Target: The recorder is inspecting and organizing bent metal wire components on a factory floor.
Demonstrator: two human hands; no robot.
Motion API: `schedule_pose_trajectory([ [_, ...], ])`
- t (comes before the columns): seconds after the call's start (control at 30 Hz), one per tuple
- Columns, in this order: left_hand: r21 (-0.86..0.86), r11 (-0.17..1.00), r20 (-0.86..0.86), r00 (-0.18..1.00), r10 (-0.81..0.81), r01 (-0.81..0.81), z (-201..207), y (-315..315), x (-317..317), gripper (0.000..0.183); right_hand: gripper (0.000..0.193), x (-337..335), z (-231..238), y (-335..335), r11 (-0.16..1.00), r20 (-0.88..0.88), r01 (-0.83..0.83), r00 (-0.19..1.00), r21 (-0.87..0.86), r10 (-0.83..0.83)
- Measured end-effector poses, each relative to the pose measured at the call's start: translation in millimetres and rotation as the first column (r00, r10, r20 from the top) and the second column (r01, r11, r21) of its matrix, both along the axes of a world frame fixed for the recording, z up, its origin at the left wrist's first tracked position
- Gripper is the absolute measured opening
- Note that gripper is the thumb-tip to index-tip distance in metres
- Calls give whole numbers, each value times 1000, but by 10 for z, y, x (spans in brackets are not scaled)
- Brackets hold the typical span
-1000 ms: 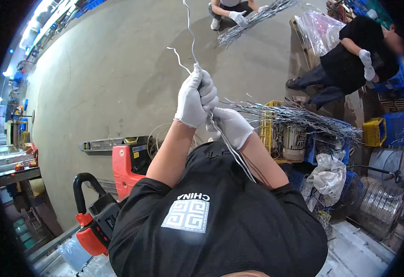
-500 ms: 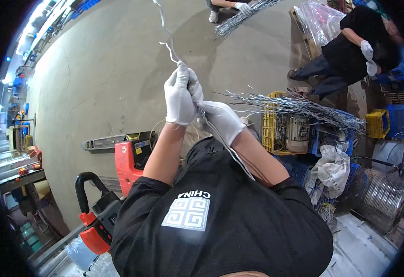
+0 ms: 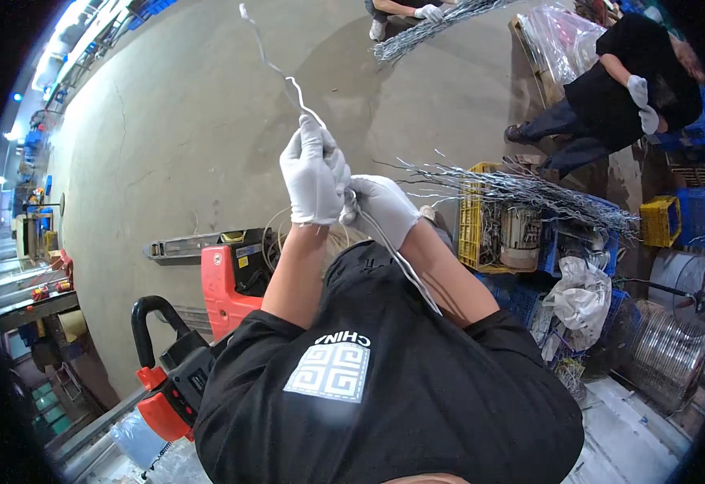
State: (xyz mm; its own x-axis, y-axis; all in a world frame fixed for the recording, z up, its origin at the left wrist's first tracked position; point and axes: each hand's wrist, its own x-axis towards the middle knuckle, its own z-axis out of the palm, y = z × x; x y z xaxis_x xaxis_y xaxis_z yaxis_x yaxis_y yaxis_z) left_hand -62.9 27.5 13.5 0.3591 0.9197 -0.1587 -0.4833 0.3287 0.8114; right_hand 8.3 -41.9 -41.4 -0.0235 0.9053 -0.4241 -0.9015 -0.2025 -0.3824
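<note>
A thin silvery-white wire point(image 3: 265, 58) sticks up beyond my gloved left hand point(image 3: 314, 173), its far part kinked and a second strand beside it. My left fingers are closed round it. Right beside it, my gloved right hand point(image 3: 380, 208) is closed on the lower stretch of wire. From there the paired strands point(image 3: 405, 266) run down over my right forearm toward my chest. The two hands touch or nearly touch; the wire between them is mostly covered by the gloves.
A bundle of kinked wires point(image 3: 530, 194) lies across a yellow crate point(image 3: 469, 214) and blue crates at right. A red-and-black pallet jack point(image 3: 227, 290) stands at left. Beyond, one person holds another wire bundle point(image 3: 433, 31); a second person point(image 3: 610, 97) stands at right near a wire spool point(image 3: 671, 347).
My left hand has shifted slightly left, and the wire's far end has swung left and come lower into view. The short strand now lies closer to the long one.
</note>
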Motion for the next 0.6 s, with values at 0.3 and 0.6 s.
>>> schedule_pose_trajectory([
  [0.3, 43, 991, 31, 992, 123, -124, 72, -44, -180, 37, 11, -117, -36, 74, 997, 8, -47, 999, -57, 47],
  [0.6, -190, 982, 232, 972, 35, 10, -128, 271, -325, 34, 13, -174, 161, 114, 995, 0, 98, 995, -29, -98],
])
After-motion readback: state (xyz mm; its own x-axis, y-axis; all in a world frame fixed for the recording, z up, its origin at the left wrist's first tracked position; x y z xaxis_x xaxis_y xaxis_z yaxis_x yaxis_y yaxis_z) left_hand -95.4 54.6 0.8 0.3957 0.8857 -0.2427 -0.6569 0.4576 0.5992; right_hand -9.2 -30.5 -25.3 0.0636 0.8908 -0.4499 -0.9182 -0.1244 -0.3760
